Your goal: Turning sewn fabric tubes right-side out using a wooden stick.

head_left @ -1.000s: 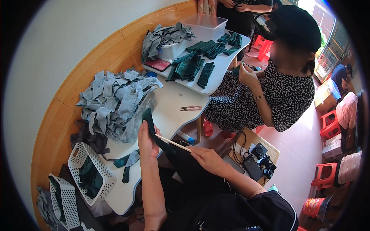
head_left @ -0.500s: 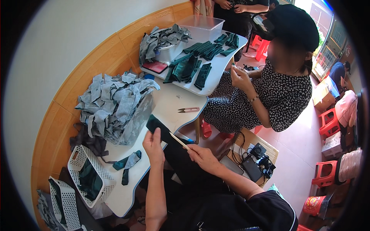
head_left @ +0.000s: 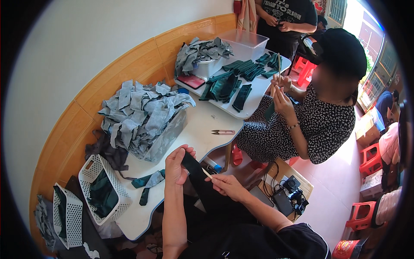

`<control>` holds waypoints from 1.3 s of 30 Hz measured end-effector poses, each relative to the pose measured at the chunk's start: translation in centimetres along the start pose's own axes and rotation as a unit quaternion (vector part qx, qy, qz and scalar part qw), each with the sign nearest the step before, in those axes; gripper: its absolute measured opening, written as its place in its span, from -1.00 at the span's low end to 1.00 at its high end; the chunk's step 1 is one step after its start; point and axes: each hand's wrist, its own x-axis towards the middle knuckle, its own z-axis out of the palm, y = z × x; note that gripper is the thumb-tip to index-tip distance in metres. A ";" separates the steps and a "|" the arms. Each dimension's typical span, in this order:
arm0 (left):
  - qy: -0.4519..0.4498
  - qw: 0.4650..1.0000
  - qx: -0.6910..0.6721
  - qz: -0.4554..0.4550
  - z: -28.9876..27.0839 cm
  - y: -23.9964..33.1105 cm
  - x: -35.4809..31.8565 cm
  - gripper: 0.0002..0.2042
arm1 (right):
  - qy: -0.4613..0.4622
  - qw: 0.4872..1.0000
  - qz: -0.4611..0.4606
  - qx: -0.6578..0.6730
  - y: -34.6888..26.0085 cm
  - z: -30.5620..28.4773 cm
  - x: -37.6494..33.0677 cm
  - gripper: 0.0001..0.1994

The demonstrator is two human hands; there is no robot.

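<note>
My left hand (head_left: 177,165) is closed at the upper end of a dark green velvet strip (head_left: 192,164), which hangs slanting down over my dark clothing. A slim pale wooden stick (head_left: 207,173) is pinched in my right hand (head_left: 229,186), its tip beside the strip's right edge. Whether the tip touches the cloth I cannot tell. To the left on the white table (head_left: 206,115) lie green and grey pieces (head_left: 148,181). Thread snips (head_left: 223,132) rest near the table's right edge.
A heap of grey fabric pieces (head_left: 140,114) stands at the wall, with perforated white baskets (head_left: 121,199) nearer me. Across the table a co-worker (head_left: 330,108) holds a stick and a green strip. Electronic devices (head_left: 284,203) sit on a box at right.
My left hand has shifted its hold to the strip's upper end. Less of the stick shows beyond my right hand. The co-worker's hands now hold up a stick. The view has shifted.
</note>
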 end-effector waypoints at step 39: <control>0.055 0.995 -0.074 0.037 0.2 -2.0 -1.8 -0.74 | -0.050 0.970 0.001 0.237 2.4 3.3 0.0 -0.74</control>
